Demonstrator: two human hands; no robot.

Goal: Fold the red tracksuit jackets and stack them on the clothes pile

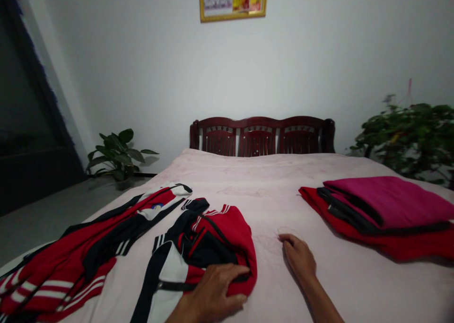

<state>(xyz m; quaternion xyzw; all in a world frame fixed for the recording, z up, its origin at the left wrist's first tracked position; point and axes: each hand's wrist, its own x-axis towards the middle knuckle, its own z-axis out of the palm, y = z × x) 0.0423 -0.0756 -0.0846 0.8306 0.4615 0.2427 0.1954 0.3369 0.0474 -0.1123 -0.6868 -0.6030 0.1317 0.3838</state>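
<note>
My left hand [217, 289] lies on a bunched red, black and white jacket [244, 235]. Its thumb and fingers are apart, resting against the red cloth near the jacket's right edge. A dark zip runs across the garment beneath the hand, and striped cuffs show at its far and left sides. To the right, my right hand [301, 256] is over the pale pink bedsheet [273, 200], apart from the jacket. Its fingers are curled in, with nothing visible in them.
Left of the jacket lies another red, black and white striped garment [76, 247]. Folded magenta cloth [393, 202] rests on red clothing [397, 247] at the right. A dark wooden headboard [257, 134] stands behind the bed, with leafy plants [118, 155] on both sides.
</note>
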